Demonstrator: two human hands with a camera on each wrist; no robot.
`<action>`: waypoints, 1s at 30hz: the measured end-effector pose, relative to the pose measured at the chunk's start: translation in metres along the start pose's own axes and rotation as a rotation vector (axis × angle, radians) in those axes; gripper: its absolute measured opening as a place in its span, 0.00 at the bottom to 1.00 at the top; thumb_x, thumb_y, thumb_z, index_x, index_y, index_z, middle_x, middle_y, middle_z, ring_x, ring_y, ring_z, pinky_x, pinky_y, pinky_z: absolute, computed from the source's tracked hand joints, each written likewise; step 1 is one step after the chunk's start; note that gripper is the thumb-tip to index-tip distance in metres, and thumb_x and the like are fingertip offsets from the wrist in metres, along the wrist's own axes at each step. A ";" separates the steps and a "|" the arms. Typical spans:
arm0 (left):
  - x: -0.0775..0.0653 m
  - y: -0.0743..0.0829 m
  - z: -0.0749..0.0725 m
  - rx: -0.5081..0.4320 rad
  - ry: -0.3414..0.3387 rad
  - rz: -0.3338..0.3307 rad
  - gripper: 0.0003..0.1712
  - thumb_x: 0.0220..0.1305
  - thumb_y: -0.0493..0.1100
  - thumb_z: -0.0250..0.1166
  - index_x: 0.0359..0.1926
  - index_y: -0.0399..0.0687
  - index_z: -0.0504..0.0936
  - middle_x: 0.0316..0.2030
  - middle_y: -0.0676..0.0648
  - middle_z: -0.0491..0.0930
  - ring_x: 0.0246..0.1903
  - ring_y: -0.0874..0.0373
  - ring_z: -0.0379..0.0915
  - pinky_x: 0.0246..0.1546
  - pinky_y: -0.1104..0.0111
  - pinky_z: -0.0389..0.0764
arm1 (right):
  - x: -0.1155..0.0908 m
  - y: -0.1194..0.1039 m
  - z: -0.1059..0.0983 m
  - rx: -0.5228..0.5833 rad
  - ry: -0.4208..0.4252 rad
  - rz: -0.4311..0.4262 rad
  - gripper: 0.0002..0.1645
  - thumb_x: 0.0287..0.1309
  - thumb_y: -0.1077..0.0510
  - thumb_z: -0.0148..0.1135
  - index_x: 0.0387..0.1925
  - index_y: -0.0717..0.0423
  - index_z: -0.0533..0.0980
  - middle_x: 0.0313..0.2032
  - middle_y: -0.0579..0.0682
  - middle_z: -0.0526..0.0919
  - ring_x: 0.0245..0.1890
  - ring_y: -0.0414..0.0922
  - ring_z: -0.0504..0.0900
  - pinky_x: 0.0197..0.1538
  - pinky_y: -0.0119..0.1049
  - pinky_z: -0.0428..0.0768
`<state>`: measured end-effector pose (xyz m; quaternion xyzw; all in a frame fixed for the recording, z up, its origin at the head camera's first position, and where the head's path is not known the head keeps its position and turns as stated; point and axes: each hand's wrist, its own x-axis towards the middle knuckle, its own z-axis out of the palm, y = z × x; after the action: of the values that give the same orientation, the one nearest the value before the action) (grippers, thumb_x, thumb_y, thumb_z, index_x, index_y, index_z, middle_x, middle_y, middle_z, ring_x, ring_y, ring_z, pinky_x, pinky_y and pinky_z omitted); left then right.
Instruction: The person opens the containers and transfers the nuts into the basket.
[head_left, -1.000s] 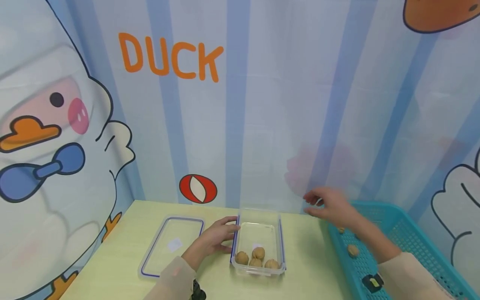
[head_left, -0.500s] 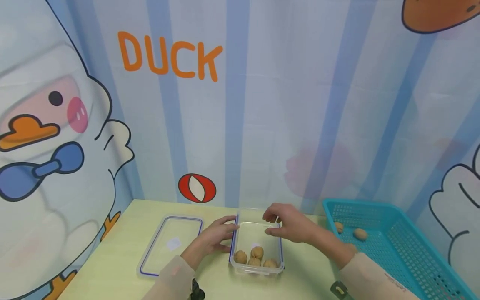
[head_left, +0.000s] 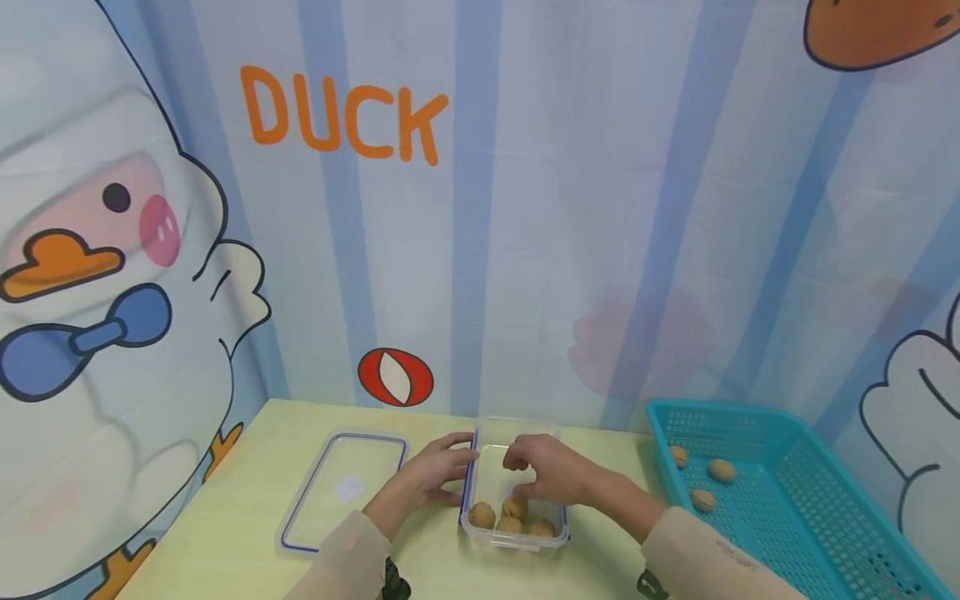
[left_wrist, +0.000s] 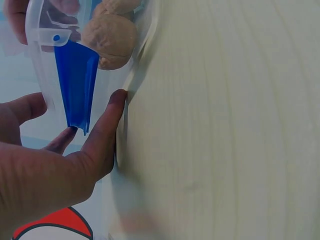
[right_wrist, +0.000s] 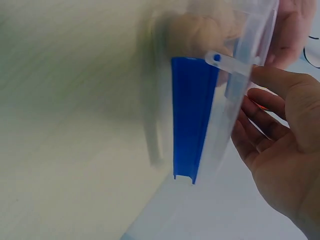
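On the table stands a clear plastic food container (head_left: 517, 540) with blue side latches. Several walnuts (head_left: 482, 516) lie at its near end. My left hand (head_left: 431, 475) rests against the container's left side, fingers spread and touching the wall. In the left wrist view, a blue latch (left_wrist: 77, 85) hangs down beside those fingers. My right hand (head_left: 555, 471) reaches over the right rim into the container, fingers bent and thumb close to the topmost walnut (head_left: 515, 505). No walnut shows between its fingers. Contact with that walnut cannot be made out; in the right wrist view the wall blurs it.
A clear lid (head_left: 318, 500) with a blue seal lies left of the container. At the right is a turquoise plastic basket (head_left: 832, 500) with several walnuts, one of them near its middle (head_left: 722, 471). A duck-print curtain (head_left: 525, 208) hangs behind the table.
My right hand has moved left from beside the basket to over the container, then lower into it. Walnuts in the basket are uncovered. My left hand has stayed put.
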<state>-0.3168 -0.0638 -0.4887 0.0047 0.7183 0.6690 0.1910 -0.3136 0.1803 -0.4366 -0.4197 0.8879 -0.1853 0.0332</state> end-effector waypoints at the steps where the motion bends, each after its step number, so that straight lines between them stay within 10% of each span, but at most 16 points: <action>1: 0.000 0.000 0.000 0.002 0.000 0.000 0.35 0.77 0.47 0.64 0.79 0.46 0.66 0.67 0.33 0.76 0.66 0.35 0.74 0.43 0.52 0.88 | 0.001 0.000 0.002 -0.006 -0.008 -0.004 0.15 0.61 0.62 0.77 0.48 0.61 0.84 0.43 0.52 0.85 0.43 0.43 0.82 0.50 0.39 0.83; 30: 0.003 -0.002 -0.001 0.000 0.001 -0.008 0.34 0.78 0.48 0.63 0.79 0.46 0.66 0.68 0.33 0.75 0.66 0.34 0.73 0.46 0.49 0.88 | 0.004 -0.001 0.023 -0.040 -0.103 0.010 0.08 0.55 0.63 0.78 0.37 0.59 0.86 0.29 0.40 0.82 0.29 0.32 0.75 0.38 0.29 0.79</action>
<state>-0.3197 -0.0643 -0.4920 0.0016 0.7183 0.6683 0.1935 -0.3102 0.1701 -0.4567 -0.4247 0.8907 -0.1457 0.0714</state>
